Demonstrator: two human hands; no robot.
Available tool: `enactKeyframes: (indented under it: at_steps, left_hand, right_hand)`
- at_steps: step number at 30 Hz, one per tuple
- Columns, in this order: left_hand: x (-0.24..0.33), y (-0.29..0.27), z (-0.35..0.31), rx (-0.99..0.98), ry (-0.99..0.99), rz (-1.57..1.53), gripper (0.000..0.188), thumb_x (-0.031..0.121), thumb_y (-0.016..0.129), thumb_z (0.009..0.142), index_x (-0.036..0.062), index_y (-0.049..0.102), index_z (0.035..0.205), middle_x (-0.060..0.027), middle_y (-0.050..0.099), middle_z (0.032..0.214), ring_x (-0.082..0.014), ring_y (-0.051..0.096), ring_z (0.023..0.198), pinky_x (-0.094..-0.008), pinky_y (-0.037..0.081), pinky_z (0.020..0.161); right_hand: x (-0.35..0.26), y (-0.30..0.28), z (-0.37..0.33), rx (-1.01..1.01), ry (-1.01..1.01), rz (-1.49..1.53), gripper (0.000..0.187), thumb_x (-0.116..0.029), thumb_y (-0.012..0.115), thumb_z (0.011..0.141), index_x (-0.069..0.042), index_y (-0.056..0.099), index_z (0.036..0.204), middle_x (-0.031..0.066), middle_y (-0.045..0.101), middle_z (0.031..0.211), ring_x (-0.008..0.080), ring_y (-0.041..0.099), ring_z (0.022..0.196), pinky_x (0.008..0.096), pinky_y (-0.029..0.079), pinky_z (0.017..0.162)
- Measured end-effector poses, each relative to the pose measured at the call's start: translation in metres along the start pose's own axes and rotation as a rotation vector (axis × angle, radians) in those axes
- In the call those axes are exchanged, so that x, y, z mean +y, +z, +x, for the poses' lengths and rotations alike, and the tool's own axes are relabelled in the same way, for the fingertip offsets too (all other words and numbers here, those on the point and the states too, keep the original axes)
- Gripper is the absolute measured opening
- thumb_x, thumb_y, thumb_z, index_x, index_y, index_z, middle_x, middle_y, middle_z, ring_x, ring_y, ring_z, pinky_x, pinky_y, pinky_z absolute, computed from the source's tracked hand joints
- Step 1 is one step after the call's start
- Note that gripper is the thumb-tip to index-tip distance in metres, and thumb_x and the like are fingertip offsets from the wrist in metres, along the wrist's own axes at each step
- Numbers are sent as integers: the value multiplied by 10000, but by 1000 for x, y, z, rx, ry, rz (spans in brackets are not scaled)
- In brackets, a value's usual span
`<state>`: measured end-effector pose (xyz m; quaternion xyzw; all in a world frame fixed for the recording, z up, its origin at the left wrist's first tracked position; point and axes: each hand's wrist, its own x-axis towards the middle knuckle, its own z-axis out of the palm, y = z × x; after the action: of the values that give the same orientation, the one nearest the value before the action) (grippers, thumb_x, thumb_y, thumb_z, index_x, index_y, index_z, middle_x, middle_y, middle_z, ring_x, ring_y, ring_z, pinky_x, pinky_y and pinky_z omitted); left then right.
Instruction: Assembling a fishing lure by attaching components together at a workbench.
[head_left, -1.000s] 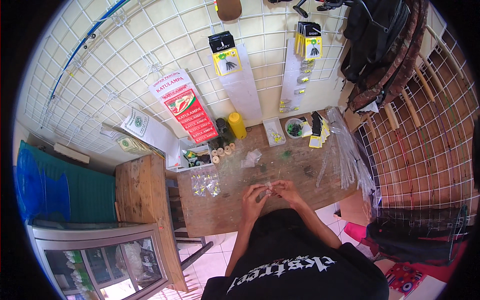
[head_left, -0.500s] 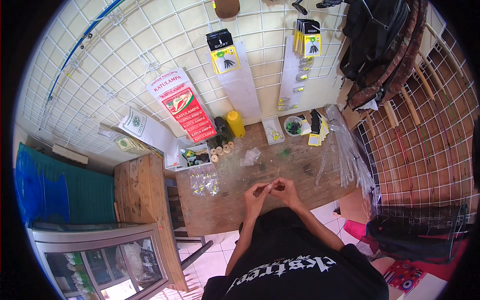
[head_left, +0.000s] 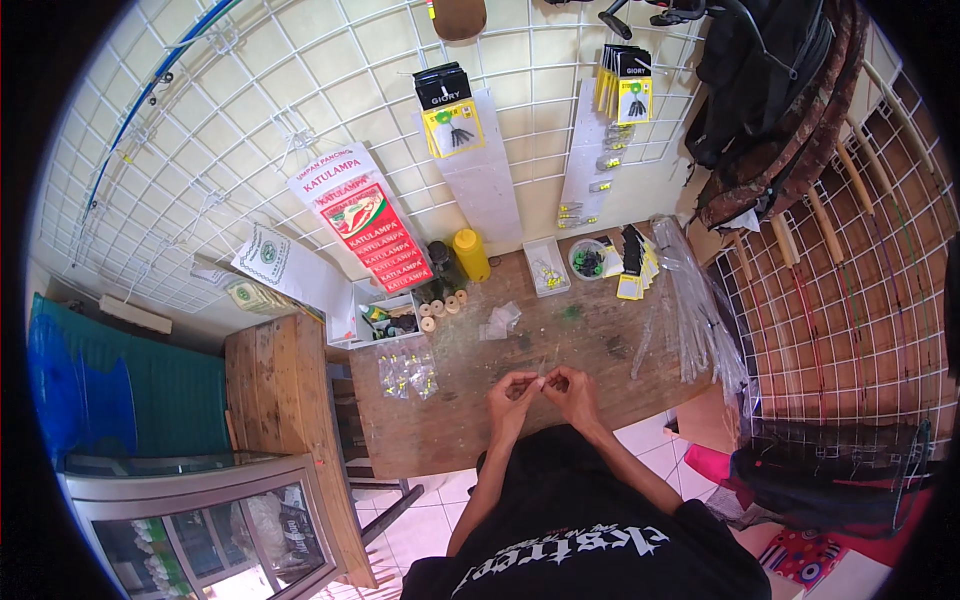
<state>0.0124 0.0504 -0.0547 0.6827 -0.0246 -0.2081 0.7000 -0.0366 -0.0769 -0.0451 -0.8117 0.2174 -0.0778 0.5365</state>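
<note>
My left hand [head_left: 510,393] and my right hand [head_left: 573,392] meet fingertip to fingertip above the wooden table [head_left: 470,430], close to its front edge. Both are closed in a pinch. Between the fingertips a small clear plastic piece [head_left: 543,368] sticks up; it is too small to tell exactly what it is. Beyond my hands lie small clear plastic bags [head_left: 500,322]. To the left, several filled clear packets [head_left: 408,376] with yellow bits rest on the tabletop.
Along the back stand a white tray [head_left: 546,268], a tub of green and dark pieces [head_left: 588,260], yellow-and-black cards [head_left: 632,265], a yellow bottle [head_left: 470,256] and wooden spools [head_left: 441,309]. Long clear plastic sleeves [head_left: 695,310] lie at right. A white box [head_left: 345,325] sits at left.
My fingers have shifted slightly, and the clear piece now shows upright between them. The whole view has moved a little; the things on the table lie as before.
</note>
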Motion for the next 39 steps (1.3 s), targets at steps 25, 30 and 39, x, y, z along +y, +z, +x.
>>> enactKeyframes:
  at_steps: [25, 30, 39]
  left_hand:
    - [17, -28, 48, 166, 318, 603, 100, 74, 677, 817, 7, 674, 890, -123, 625, 871, -266, 621, 810, -350, 478, 736]
    - [-13, -43, 74, 103, 550, 867, 92, 60, 661, 795, 33, 665, 883, -97, 584, 912, -293, 568, 880, -405, 437, 791]
    - [-59, -44, 96, -144, 546, 1367, 248, 166, 640, 815, 65, 633, 1041, -94, 543, 1069, -272, 511, 1001, -393, 376, 880]
  right_hand:
    - [53, -34, 124, -219, -89, 14, 69, -43, 675, 823, -32, 678, 892, 9, 665, 769, 53, 586, 674, 226, 476, 586]
    - [47, -34, 200, -100, 27, -46, 70, -20, 667, 788, -18, 685, 855, 69, 674, 730, 107, 629, 646, 288, 496, 486]
    - [95, 24, 257, 130, -106, -428, 88, -45, 689, 742, -26, 697, 828, 190, 676, 788, 309, 677, 739, 374, 540, 679]
